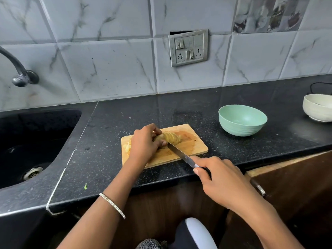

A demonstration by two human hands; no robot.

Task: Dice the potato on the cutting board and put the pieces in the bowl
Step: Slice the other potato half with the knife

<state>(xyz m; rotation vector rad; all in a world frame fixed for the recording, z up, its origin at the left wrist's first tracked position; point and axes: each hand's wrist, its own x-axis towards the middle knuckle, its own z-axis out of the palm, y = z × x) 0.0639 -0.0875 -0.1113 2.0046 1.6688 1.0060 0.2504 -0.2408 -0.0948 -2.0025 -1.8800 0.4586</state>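
A partly sliced potato (170,138) lies on the wooden cutting board (195,147) in the middle of the black counter. My left hand (144,143) grips the potato from the left, thumb and fingers curled round it. My right hand (221,180) holds a knife (180,155) by its handle at the counter's front edge, and the blade tip sits against the potato's near side. A few cut pieces (128,146) lie at the board's left end. The pale green bowl (242,122) stands to the right behind the board, with nothing visible inside.
A black sink (34,141) with a tap (19,72) lies to the left. A white bowl (318,106) stands at the far right of the counter. A switch plate (188,48) is on the tiled wall. Wooden cabinet doors are below the counter.
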